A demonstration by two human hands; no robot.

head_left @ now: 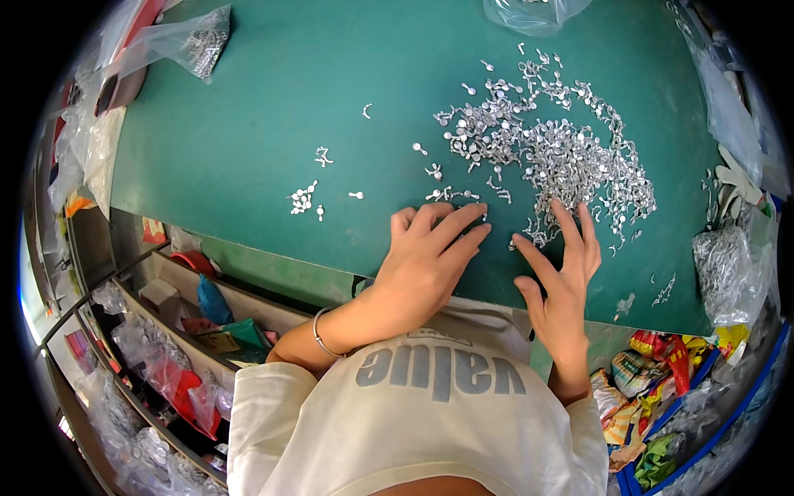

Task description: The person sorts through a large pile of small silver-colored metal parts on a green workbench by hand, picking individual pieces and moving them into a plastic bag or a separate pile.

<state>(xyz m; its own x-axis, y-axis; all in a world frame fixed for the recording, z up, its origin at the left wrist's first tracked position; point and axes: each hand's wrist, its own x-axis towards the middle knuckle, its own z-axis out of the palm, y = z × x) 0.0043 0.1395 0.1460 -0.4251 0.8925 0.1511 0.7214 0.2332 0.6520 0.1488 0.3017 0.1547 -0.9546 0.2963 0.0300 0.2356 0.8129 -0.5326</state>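
My left hand (434,256) lies palm down near the table's front edge, its fingers stretched to the right and partly apart. Several small silvery metal pieces (451,194), each with a round head and a short stem, lie just beyond its fingers. My right hand (564,281) has its fingers spread, two of them reaching the near side of a large heap of such metal pieces (571,157). Its index fingertip touches or nearly touches a piece at the heap's left edge. What lies under my left palm is hidden.
The green tabletop (265,99) carries a small cluster of pieces (303,198) at left. A clear bag of metal parts (207,41) lies far left, another filled bag (721,273) at right beside a white glove (736,182). An open drawer (198,289) is below left; colourful packets (641,364) lie below right.
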